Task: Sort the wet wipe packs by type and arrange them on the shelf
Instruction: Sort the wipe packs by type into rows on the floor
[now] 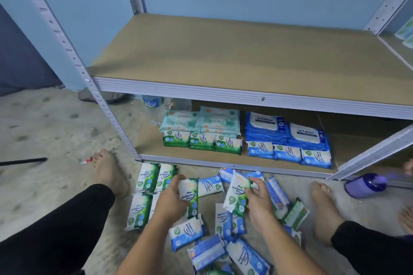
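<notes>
Floor (44, 131): rough, speckled concrete.
Green block (145, 194): four glossy film oblongs lying flat, 7 o'clock.
Left hand (169, 200): fingers curled round an upright green pack (190, 196).
Right hand (259, 202): fingers grip a tilted green pack (237, 194).
Blue heap (223, 241): loose, crinkled, 6 o'clock.
Shelf (223, 94): fibreboard on grey steel. Sorted rows (202, 142) on the lower board, 12 to 2 o'clock from the hands.

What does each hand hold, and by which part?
The left hand grips a green Pine Antibacterial Wipes pack by its left edge; the right hand grips another green Pine pack by its right edge.
</notes>
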A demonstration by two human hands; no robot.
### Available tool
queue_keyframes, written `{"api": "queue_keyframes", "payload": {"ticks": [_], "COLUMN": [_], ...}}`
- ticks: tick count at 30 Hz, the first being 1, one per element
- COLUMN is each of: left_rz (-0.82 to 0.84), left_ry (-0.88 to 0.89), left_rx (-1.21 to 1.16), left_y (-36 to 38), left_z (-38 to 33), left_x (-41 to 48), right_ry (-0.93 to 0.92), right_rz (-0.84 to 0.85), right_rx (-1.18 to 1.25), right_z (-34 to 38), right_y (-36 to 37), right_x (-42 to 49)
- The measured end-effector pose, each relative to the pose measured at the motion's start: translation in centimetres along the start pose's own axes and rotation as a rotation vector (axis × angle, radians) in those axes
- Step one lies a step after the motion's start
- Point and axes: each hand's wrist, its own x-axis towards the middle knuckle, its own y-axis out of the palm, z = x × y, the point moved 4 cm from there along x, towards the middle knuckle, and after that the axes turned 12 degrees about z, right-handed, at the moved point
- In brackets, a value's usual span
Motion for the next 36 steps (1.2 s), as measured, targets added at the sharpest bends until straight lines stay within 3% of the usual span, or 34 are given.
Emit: {"api": "queue_keyframes", "payload": {"ticks": [6,13,21,28,36], "left_rz": [-0.056,-0.066,-0.093,-0.083,0.03], "left_ry": [-0.017,-0.072,-0.061,-0.018,-0.034], "left_rx": [-0.006,0.12,0.291,0.113,0.205], "left_y": [-1.3,-2.9,-4.1,-3.7,-1.7], "left_z": [1.2,2.8,3.8,4.2,3.8], "left_x": [6.0,12.5,15.4,16.6,17.7], "right_ry": [0.047,0.111,0.093,0.094,0.102], "right_rz": [0.035,0.163,0.097,0.073,-0.058], "right_rx": [-0.193,-0.18,-0.222,-0.259,-0.316], "right_z": [-2.6,-5.6,-7.4,-7.6,-9.2], "right_y": [4.7,11.5,17.0,14.7,7.2], "right_x": [5.8,12.0,15.8,16.1,14.1]}}
